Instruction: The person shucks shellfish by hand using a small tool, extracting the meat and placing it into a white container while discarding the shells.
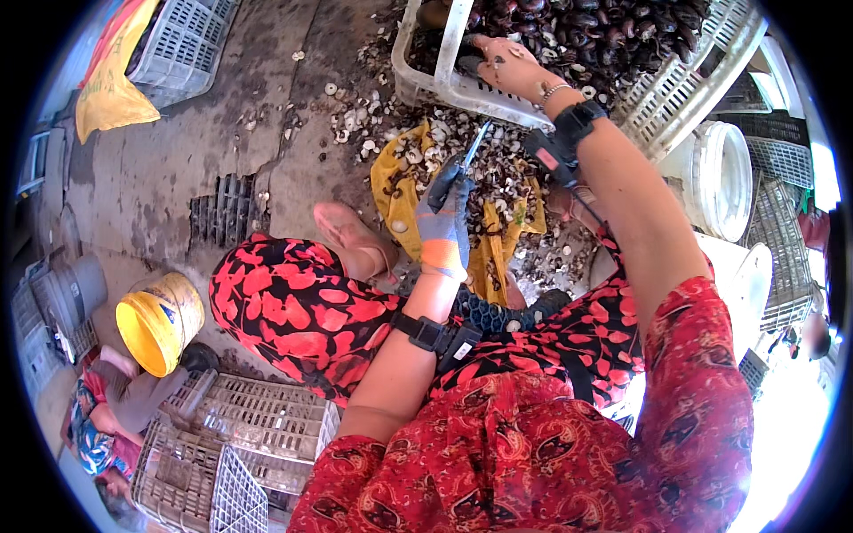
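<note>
My left hand (445,206), in a grey, orange and dark glove, grips a small knife (477,144) with its blade pointing up and away. My right hand (504,65) is bare except for dark coverings at the digits. It reaches over the rim of a white plastic crate (445,83); its fingertips are partly hidden, so whether they hold anything is unclear. Dark brown corms (600,33), apparently water chestnuts, fill the crate. Below it, pale and brown peelings (490,180) cover a yellow sack (393,193) on the ground between my legs.
A white bucket (723,180) stands to the right, near stacked crates (780,246). At left are a yellow bucket (150,326), a floor grate (223,210) and a grey crate (190,50). More crates (266,413) lie beside my left arm. Another person (110,413) sits at lower left.
</note>
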### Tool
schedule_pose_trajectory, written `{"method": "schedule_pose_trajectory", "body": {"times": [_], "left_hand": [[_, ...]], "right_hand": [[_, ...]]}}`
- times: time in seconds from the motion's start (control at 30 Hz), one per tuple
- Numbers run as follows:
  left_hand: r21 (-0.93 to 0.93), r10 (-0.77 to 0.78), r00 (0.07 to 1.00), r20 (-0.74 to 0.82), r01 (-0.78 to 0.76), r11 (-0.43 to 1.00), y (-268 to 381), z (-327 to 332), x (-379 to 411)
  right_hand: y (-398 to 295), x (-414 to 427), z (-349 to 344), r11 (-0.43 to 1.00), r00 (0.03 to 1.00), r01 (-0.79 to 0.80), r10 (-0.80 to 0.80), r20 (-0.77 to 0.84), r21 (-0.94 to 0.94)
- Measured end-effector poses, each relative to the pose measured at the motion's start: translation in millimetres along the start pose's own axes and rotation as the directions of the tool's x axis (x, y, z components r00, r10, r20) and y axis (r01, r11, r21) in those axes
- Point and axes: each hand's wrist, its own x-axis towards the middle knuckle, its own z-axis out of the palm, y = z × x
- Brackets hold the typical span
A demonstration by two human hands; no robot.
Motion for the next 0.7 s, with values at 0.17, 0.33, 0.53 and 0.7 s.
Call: {"method": "schedule_pose_trajectory", "body": {"times": [0.17,0.33,0.53,0.7], "left_hand": [[0.006,-0.005,1.000,-0.016,0.005,1.000,1.5,0.0,2.8],[0.004,0.101,0.990,-0.097,-0.101,0.995,10.2,-2.2,3.9],[-0.044,0.067,0.988,-0.137,-0.074,0.996,9.0,-5.1,2.4],[-0.030,0.086,0.984,-0.158,-0.091,0.995,12.3,-5.9,3.4]], "right_hand": [[11.7,3.5,12.5,0.999,0.997,-0.043,0.042,-0.067,-0.019],[25.9,-37.1,7.3,0.907,0.849,0.420,-0.405,-0.338,-0.033],[-10.1,-120.2,-12.2,0.802,0.894,0.443,-0.360,-0.267,0.400],[-34.5,-85.4,-39.9,0.968,0.965,0.073,-0.007,-0.263,0.241]]}}
